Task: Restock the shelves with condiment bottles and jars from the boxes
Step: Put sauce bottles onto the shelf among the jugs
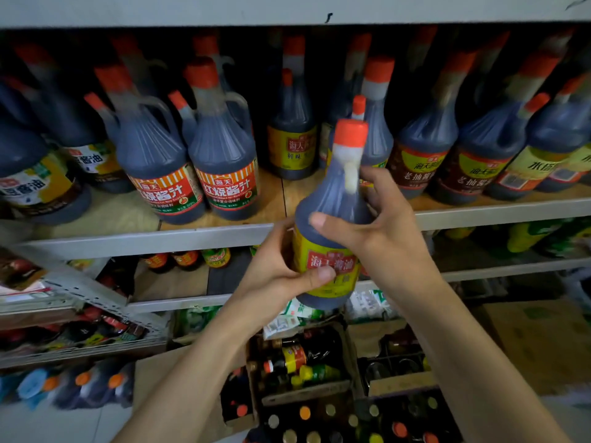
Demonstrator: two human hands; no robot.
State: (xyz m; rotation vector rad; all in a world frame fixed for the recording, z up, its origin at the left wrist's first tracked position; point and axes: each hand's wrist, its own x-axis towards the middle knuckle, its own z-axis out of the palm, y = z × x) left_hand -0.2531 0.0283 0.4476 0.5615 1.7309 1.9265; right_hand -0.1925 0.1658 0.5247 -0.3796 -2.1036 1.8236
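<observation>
You hold a dark soy sauce bottle [329, 219] with a red cap and yellow label in front of the shelf edge [192, 239], tilted slightly right, off any surface. Your left hand [271, 270] wraps its lower body, thumb pressed across the label. Your right hand [377, 215] curls round its shoulder beneath the handle. Behind it, the shelf carries rows of similar red-capped bottles; 2 with red-striped labels [195, 190] stand to the left. Below, open cardboard boxes [303, 388] hold smaller bottles, caps facing up.
</observation>
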